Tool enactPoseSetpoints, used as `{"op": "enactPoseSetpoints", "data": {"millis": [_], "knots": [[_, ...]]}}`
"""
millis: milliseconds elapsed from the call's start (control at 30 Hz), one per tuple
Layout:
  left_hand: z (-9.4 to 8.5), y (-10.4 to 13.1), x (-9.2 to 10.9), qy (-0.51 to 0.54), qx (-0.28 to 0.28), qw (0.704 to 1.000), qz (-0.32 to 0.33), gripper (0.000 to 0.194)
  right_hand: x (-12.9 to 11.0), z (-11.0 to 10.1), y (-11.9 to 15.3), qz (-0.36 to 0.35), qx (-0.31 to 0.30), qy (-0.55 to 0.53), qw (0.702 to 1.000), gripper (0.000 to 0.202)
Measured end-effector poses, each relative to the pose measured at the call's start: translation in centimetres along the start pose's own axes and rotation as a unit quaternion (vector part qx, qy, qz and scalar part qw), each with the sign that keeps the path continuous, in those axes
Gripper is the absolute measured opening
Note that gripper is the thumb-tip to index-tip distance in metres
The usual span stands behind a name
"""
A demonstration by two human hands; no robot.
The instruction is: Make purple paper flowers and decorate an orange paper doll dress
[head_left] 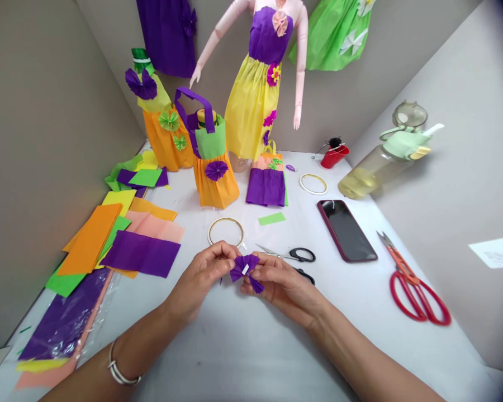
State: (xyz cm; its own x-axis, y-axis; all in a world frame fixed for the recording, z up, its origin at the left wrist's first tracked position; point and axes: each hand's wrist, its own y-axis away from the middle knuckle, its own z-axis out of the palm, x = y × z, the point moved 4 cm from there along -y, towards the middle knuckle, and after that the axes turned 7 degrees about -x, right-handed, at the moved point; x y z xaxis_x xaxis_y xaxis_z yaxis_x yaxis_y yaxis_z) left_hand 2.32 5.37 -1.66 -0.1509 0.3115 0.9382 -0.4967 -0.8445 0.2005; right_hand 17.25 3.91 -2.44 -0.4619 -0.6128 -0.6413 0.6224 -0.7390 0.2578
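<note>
A small pleated purple piece (243, 267), fanned out with a white strip at its middle, is held between both hands above the near part of the table. My left hand (212, 269) pinches its left edge with thumb and fingers. From the other side, my right hand (276, 276) grips the fan's right and lower folds. Black-handled scissors (302, 255) lie just behind and beside my right hand, partly hidden by it. A ring of tape or bangle (226, 232) lies beyond my left hand.
Coloured fabric sheets (142, 252) spread along the left. Decorated bags (216, 181) and a dressed doll form (255, 106) stand at the back. A phone (347, 230), red-handled scissors (417, 290) and a bottle (377, 167) occupy the right. A green strip (272, 218) lies mid-table.
</note>
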Motion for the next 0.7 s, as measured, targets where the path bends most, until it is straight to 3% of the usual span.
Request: {"op": "enactPoseSetpoints", "data": {"millis": [400,567,700], "knots": [[0.08,0.14,0.32,0.02,0.006,1.0,-0.013,0.009,-0.19,-0.07,0.12,0.001,0.01,0.002,1.0,0.01],[0.58,0.25,0.39,0.014,-0.049,0.998,-0.031,0.018,-0.32,-0.03,0.17,-0.004,0.014,0.003,1.0,0.007],[0.62,0.26,0.31,0.017,-0.059,0.998,-0.029,0.019,-0.29,-0.02,0.2,-0.004,0.017,0.005,1.0,0.01]]}}
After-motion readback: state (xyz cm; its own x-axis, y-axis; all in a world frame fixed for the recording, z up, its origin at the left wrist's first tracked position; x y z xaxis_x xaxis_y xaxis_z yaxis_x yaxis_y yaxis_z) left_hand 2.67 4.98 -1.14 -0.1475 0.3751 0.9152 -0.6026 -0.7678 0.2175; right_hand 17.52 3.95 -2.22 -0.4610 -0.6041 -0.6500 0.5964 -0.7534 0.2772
